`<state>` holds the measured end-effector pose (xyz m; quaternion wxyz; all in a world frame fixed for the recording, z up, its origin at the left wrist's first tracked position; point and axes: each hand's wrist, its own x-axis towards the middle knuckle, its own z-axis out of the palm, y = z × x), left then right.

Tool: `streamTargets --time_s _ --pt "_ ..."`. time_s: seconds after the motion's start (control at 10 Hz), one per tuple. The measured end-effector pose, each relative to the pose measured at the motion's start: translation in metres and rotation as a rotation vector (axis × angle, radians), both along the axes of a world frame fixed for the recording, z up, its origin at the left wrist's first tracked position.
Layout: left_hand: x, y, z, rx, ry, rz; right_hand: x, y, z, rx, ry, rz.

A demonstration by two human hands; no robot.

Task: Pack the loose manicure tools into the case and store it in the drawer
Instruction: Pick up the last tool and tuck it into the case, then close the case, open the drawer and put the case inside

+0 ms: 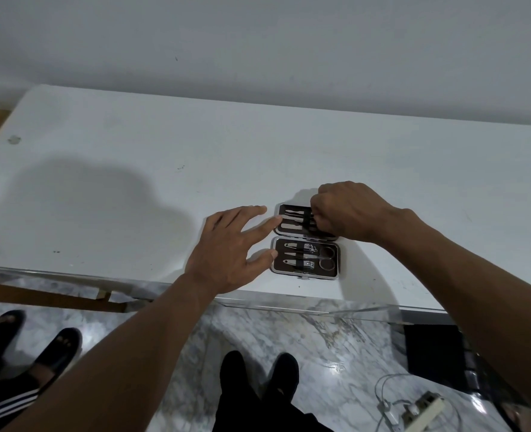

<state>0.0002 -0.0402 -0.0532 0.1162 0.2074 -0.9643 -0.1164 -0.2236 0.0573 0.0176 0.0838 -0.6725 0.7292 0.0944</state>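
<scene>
Head view: left hand (pixel 227 247) rests spread against the open case (pixel 306 241) (on the white table (pixel 102 182)), right hand (pixel 348 210) pinching a tool inside.

White table (pixel 164 145), dark brown case (pixel 305 241) with silver rim, grey-veined marble floor (pixel 320 338), black shoes (pixel 258 372)

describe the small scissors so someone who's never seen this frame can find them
Start at the white table, then the open manicure case near its front edge, between the left hand and right hand. In the half nearer the person, the scissors lie flat; they alone have two round finger loops, at that half's right end.
</scene>
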Motion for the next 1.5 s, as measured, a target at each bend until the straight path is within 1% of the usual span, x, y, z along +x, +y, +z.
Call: streamTargets --time_s 0.2,0.3,0.4,0.5,0.6,0.7,0.8,0.9,1.0,1.1,1.2,1.3,1.4,1.5 --pt "0.0 0.0 0.0 -0.004 -0.009 -0.006 0.0 0.006 -0.001 -0.032 -0.055 -0.064" --pt "0.0 0.0 0.001 0.001 -0.015 -0.008 0.002 0.011 -0.002 -0.062 -0.13 -0.144" --pt "0.001 0.0 0.001 0.009 -0.031 -0.015 0.005 0.021 -0.005 -0.206 -0.263 -0.324" --pt "0.002 0.0 0.003 0.025 -0.065 -0.014 0.012 0.035 -0.01 -0.354 -0.371 -0.576" --pt "0.001 0.001 0.005 0.023 -0.073 -0.016 0.022 0.049 -0.016 -0.263 -0.439 -0.74" --pt "0.002 0.001 0.006 0.023 -0.079 -0.021 0.031 0.058 -0.016 -0.205 -0.527 -0.801" --pt "0.003 0.003 0.009 0.051 -0.086 -0.017 0.036 0.062 -0.011 -0.161 -0.622 -0.817" --pt "-0.006 0.005 0.022 0.203 -0.128 0.047 0.037 0.064 -0.006 -0.18 -0.685 -0.841" --pt "-0.017 0.009 0.038 0.484 -0.172 0.133 0.037 0.062 -0.004 -0.17 -0.692 -0.836" --pt "-0.023 0.011 0.046 0.665 -0.151 0.239 0.037 0.06 -0.005 -0.204 -0.707 -0.818" --pt "-0.025 0.018 0.047 0.808 -0.041 0.333 0.039 0.061 -0.004 -0.241 -0.768 -0.835" --pt "-0.025 0.023 0.049 0.93 0.082 0.385 0.046 0.064 -0.002 -0.302 -0.802 -0.874" --pt "-0.025 0.027 0.047 0.976 0.139 0.403 0.05 0.067 -0.002 -0.36 -0.815 -0.897" --pt "-0.025 0.028 0.044 0.963 0.164 0.433 0.056 0.07 -0.002 -0.417 -0.838 -0.92"
